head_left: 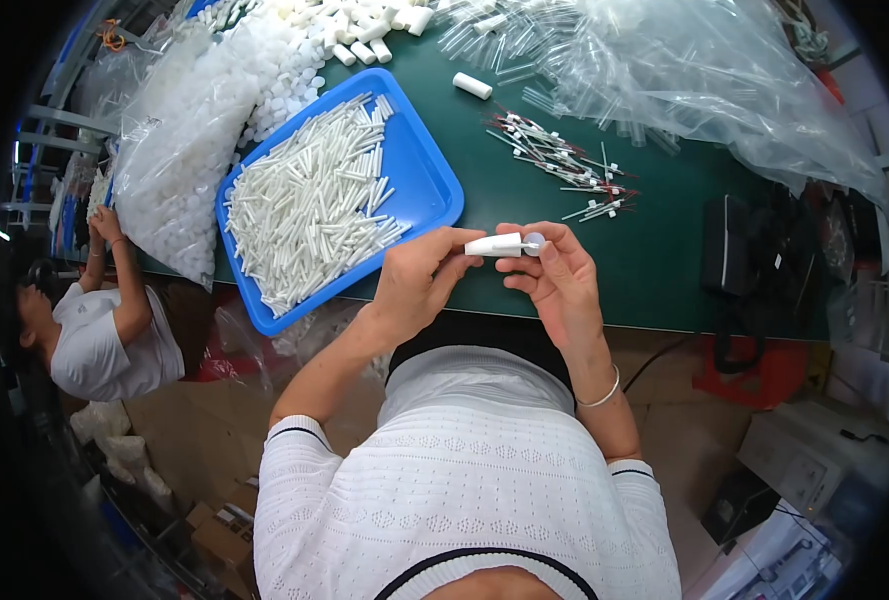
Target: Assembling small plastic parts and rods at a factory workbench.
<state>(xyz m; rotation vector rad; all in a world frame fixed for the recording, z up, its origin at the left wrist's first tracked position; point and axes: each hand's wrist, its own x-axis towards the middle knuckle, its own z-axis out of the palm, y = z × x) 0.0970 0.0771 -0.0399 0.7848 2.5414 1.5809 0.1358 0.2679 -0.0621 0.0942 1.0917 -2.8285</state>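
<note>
White tube (492,246) is pinched by left hand (415,275), parallel to near edge of worktop (665,275); translucent disc (534,240), rightward, by right hand (571,285).

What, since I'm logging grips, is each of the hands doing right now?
Left hand: closed, pinching the left end of a white tapered cylinder.
Right hand: closed, pinching a translucent round disc.

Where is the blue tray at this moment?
In the head view, the blue tray sits left of centre on the green table, between the left hand and the bag of whitish pieces.
</note>
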